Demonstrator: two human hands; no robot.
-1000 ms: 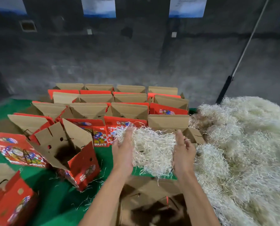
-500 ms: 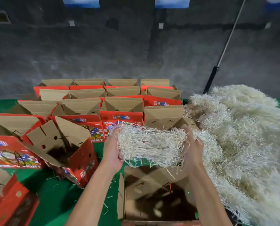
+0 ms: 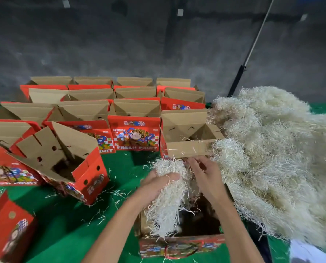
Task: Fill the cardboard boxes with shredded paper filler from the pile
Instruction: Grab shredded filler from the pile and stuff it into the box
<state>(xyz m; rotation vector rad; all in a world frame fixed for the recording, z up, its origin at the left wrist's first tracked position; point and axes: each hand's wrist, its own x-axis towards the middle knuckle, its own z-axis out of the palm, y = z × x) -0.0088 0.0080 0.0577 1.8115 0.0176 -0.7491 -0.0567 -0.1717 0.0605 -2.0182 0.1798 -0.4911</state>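
A wad of pale shredded paper [image 3: 167, 198] hangs over the open cardboard box [image 3: 179, 243] right in front of me, its lower strands trailing inside the box. My left hand [image 3: 156, 185] grips the wad from the left with the thumb across it. My right hand [image 3: 203, 175] is at the wad's upper right with fingers curled into the strands. The big pile of shredded paper [image 3: 272, 152] covers the table's right side.
Rows of open red fruit boxes [image 3: 135, 137] with brown flaps stand behind on the green table [image 3: 63, 224]. One box [image 3: 67, 164] lies tipped at the left, another [image 3: 8, 226] at the lower left. Loose strands litter the cloth. A pole [image 3: 249, 54] leans against the grey wall.
Both hands have come down and closer together, bunching the wad and lowering it from chest height into the near box. The view has tilted downward.
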